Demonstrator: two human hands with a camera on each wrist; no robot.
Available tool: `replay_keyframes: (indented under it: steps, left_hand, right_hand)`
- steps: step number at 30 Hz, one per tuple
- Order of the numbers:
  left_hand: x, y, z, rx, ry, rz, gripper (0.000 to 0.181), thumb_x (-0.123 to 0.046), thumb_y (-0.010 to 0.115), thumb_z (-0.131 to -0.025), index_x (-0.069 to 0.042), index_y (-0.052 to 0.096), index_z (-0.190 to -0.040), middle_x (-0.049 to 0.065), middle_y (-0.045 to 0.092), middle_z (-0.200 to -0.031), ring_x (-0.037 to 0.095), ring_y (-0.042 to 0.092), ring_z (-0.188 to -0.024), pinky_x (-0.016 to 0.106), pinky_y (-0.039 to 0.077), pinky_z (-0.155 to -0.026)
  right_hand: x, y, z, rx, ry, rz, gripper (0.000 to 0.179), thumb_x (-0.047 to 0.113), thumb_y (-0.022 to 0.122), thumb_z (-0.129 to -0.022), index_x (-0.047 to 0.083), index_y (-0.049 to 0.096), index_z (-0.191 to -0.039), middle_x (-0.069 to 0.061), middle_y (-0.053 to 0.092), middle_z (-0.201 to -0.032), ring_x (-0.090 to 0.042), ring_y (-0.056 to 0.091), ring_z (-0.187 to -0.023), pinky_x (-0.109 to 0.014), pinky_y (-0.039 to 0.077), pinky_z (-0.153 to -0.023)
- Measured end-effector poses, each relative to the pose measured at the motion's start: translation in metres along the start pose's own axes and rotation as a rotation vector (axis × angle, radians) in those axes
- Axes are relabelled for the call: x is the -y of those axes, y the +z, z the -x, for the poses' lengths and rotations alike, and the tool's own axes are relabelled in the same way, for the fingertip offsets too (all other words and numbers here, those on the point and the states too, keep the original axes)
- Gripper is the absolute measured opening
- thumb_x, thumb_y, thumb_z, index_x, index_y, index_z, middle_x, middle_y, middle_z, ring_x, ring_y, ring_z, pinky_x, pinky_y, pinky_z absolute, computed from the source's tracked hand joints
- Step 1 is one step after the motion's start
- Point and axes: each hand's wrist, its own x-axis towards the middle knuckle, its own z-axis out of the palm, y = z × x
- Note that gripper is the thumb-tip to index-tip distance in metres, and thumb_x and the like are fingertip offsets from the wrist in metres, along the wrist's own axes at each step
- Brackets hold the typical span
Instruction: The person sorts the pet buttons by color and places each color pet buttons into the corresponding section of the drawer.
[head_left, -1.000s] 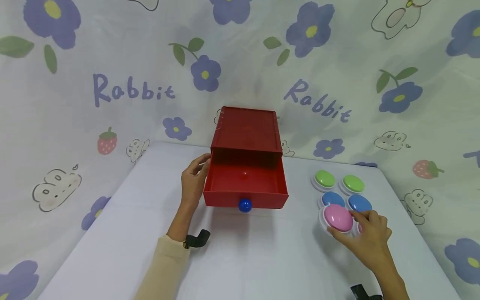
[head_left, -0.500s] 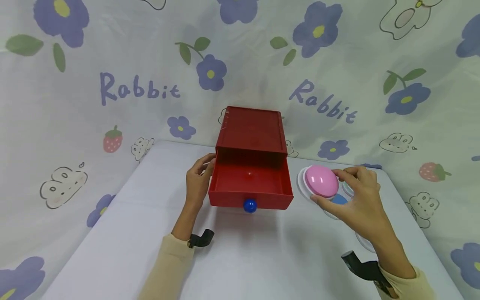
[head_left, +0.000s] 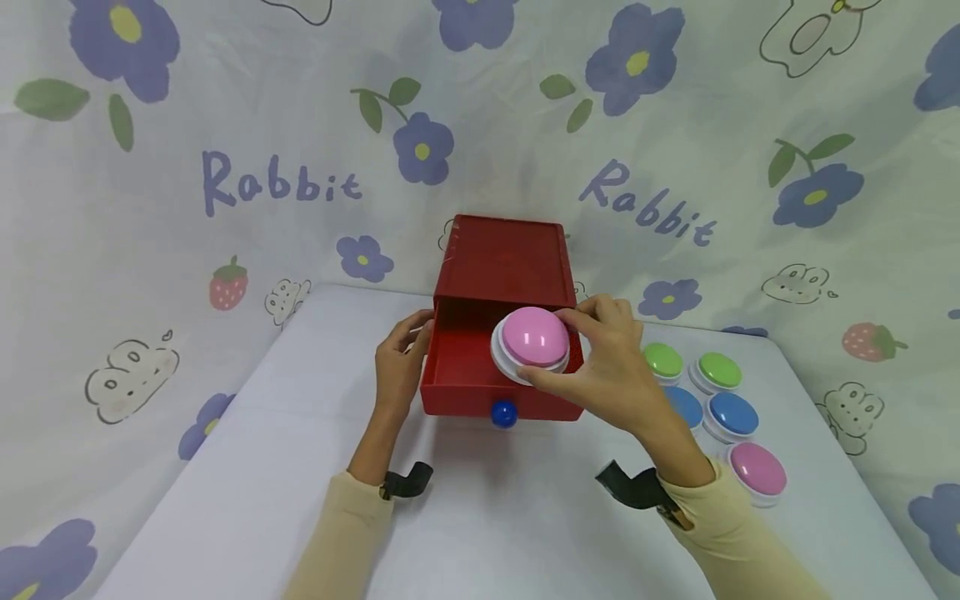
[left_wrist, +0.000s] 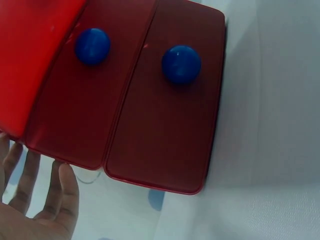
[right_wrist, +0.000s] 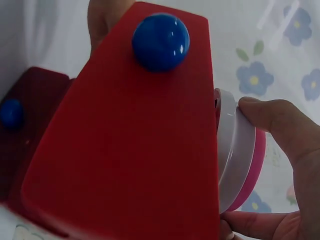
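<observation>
Pink button (head_left: 535, 337) is held over red drawer (head_left: 459, 400), roomier toward left edge (head_left: 427, 367)

Kind of place: looks like a tabletop filming corner tbh; home or lab, can't tell
Table: plain white table (head_left: 240, 517) across the lower half of the frame, far edge up by the backdrop
Backdrop: creased sheet (head_left: 510, 117) filling the upper half and both sides, so the room behind is hidden
Print: pretty kiddie, with purple flowers (head_left: 422, 150), strawberries (head_left: 227, 290), bunnies (head_left: 795, 287) and "Rabbit" lettering (head_left: 207, 183) upper left and upper right
Filming gear: black wrist mounts (head_left: 633, 487), lower centre
Props: red drawer unit (head_left: 510, 258) mid-frame, dome-topped discs (head_left: 733, 414) at right
</observation>
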Motion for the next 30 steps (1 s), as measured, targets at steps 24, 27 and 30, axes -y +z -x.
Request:
replay_keyframes:
  steps: [24,27,30]
  left_hand:
    - [-0.003,0.004,0.002,-0.021,0.005,-0.053,0.036,-0.023,0.06,-0.102,-0.005,0.063,-0.132,0.011,0.064,-0.128,0.022,0.063,-0.108,0.034,0.055,-0.094]
    - [-0.002,0.003,0.001,-0.019,0.009,-0.049,0.035,-0.023,0.06,-0.102,-0.004,0.064,-0.132,0.011,0.064,-0.127,0.022,0.063,-0.108,0.031,0.055,-0.093]
    - [-0.001,0.001,0.001,-0.022,0.011,-0.055,0.035,-0.023,0.06,-0.102,-0.005,0.064,-0.132,0.01,0.064,-0.128,0.022,0.063,-0.109,0.028,0.055,-0.092]
  right_hand:
    - [0.021,0.025,-0.005,0.037,-0.068,0.094,0.071,0.037,0.09,-0.073,0.004,0.065,-0.13,-0.011,0.051,-0.117,-0.027,0.04,-0.119,-0.048,0.037,-0.089]
    - [0.007,0.014,0.007,-0.017,-0.056,0.078,0.065,0.029,0.09,-0.074,0.005,0.066,-0.128,-0.011,0.052,-0.118,-0.028,0.04,-0.12,-0.049,0.042,-0.089]
    - [-0.012,0.007,0.021,-0.059,-0.023,0.086,0.06,0.022,0.09,-0.075,0.005,0.067,-0.127,-0.012,0.053,-0.116,-0.029,0.041,-0.12,-0.052,0.043,-0.089]
